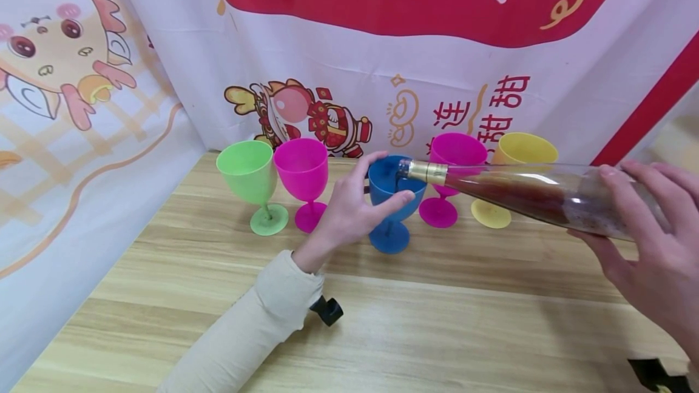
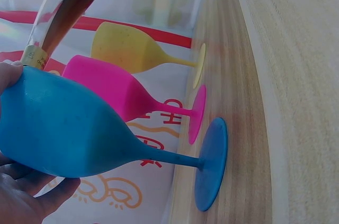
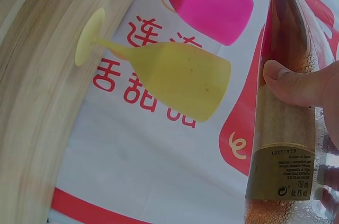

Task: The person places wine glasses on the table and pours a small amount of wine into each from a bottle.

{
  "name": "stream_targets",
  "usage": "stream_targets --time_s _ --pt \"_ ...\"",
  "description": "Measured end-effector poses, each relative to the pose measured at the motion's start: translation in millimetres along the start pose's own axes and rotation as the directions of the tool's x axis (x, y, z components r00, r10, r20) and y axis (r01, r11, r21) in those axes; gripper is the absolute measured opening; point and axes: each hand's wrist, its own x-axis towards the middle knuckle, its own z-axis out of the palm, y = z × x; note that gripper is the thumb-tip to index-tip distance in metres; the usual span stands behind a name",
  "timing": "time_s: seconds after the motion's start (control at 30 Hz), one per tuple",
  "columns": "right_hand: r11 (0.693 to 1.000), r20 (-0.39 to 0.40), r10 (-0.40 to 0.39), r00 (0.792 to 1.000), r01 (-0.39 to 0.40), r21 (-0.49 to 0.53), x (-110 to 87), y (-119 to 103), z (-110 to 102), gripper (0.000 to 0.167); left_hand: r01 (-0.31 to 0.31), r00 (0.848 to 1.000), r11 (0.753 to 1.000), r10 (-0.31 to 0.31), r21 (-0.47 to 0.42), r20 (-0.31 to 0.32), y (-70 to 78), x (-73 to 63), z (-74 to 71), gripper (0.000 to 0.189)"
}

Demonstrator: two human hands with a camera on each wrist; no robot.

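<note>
My left hand (image 1: 344, 208) holds the blue goblet (image 2: 69, 123) around its bowl, thumb on the near side and fingers at the far side. The goblet stands upright, its foot on the wooden table. From the right, my right hand (image 1: 663, 247) grips a clear glass bottle (image 1: 513, 193) of reddish-brown drink, tipped nearly level. Its gold-wrapped neck (image 1: 428, 172) reaches over the blue rim, and a dark stream runs from the mouth into the bowl. In the right wrist view the thumb lies along the bottle above a gold label (image 3: 280, 173), with bubbles inside the glass.
Left of the blue goblet stand a green goblet (image 1: 248, 168) and a pink goblet (image 1: 301, 168). To its right are another pink goblet (image 1: 439, 214) and a yellow goblet (image 1: 524, 147), behind the bottle. A printed white and red cloth (image 1: 327, 47) hangs behind the wooden table (image 1: 437, 332).
</note>
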Motion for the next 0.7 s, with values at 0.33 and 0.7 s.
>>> stream_targets --time_s 0.33,0.7 --pt "0.999 -0.084 -0.008 0.996 0.011 0.041 1.0 -2.5 6.4 0.072 0.007 1.000 1.000 -0.007 0.001 -0.004 0.2 -0.4 0.1 0.077" --pt "0.999 -0.090 -0.013 0.996 0.016 0.041 1.0 -3.2 6.3 0.071 0.006 1.000 1.000 -0.006 0.002 -0.005 1.5 -0.9 -0.2 0.078"
